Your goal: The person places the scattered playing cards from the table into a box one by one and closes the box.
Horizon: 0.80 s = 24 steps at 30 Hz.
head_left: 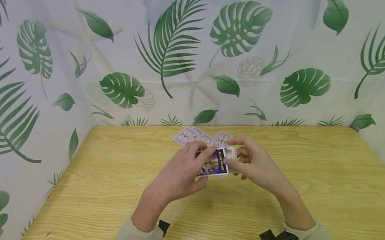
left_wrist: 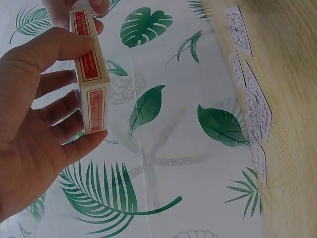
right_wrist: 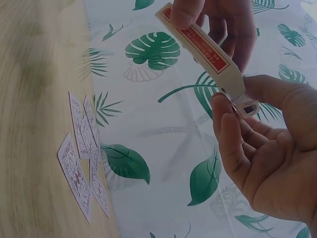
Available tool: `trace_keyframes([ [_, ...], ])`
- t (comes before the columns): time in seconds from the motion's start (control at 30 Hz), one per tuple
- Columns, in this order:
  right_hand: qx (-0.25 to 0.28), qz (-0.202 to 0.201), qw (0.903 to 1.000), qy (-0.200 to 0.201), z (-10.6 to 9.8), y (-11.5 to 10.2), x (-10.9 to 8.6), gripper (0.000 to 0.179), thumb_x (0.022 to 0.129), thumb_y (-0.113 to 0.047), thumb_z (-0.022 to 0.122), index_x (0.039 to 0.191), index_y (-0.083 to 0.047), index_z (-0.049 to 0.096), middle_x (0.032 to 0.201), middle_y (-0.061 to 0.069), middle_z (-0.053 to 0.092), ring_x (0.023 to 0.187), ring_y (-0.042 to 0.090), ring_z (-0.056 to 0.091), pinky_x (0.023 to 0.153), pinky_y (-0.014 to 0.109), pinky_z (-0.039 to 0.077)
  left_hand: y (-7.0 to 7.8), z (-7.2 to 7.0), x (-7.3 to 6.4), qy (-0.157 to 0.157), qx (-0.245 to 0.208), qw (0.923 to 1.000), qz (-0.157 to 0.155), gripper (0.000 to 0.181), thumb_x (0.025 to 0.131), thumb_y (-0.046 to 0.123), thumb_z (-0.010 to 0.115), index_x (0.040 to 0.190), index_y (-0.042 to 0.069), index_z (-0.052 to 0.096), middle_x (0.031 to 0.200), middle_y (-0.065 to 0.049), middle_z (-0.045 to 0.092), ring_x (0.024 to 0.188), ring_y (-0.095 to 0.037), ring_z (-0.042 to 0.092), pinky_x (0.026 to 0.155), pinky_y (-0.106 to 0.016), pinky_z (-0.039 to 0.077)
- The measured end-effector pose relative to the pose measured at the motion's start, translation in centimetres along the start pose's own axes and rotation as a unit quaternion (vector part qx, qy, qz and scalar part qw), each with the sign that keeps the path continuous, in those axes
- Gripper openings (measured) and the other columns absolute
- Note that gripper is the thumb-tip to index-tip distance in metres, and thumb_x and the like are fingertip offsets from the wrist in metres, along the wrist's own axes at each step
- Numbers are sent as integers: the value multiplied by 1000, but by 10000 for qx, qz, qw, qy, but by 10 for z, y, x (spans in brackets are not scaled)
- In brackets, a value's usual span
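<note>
My left hand grips a small playing card box, its thumb on one narrow side and its fingers on the other. The box's broad face is purple with yellow print; red panels mark its narrow sides. At the box's right end the white flap stands open. My right hand pinches this end between thumb and bent fingers, as the right wrist view also shows at the box's open mouth. The inside of the box is mostly hidden.
Several patterned playing cards lie back up, some overlapping, on the wooden table just beyond the hands. A white cloth with green leaves hangs along the table's back and left side. Black straps sit at the sleeves.
</note>
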State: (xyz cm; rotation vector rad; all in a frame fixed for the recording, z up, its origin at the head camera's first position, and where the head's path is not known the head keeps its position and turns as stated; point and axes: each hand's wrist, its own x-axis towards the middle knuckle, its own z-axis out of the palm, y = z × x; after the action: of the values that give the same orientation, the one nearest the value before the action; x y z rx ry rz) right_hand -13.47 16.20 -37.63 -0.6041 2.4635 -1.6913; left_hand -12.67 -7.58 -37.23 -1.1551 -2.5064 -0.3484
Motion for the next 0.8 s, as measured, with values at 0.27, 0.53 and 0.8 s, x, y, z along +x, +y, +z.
trace_keyframes([
  [0.27,-6,296,9993,234,-3,12,1,38,104,-22,51,135,-2,50,93,19,65,70,27,63,55,37,54,-8,3,-5,99,37,9997,-214,72,78,14,77,142,7,46,126,-14,52,105,-24,55,89,-37,50],
  [0.53,-1526,571,9854,-502,0,49,10,38,100,-29,56,127,-1,61,110,14,66,90,27,63,69,39,54,-15,5,-10,-93,68,9981,-599,71,80,15,76,144,8,45,128,-14,50,108,-23,53,91,-36,50],
  [0.8,-2807,286,9527,-1131,16,57,13,38,96,-17,55,123,7,65,124,24,63,116,41,58,97,53,47,-16,9,-11,-225,44,9972,-707,73,80,16,76,145,9,43,127,-13,49,107,-22,51,90,-36,49],
])
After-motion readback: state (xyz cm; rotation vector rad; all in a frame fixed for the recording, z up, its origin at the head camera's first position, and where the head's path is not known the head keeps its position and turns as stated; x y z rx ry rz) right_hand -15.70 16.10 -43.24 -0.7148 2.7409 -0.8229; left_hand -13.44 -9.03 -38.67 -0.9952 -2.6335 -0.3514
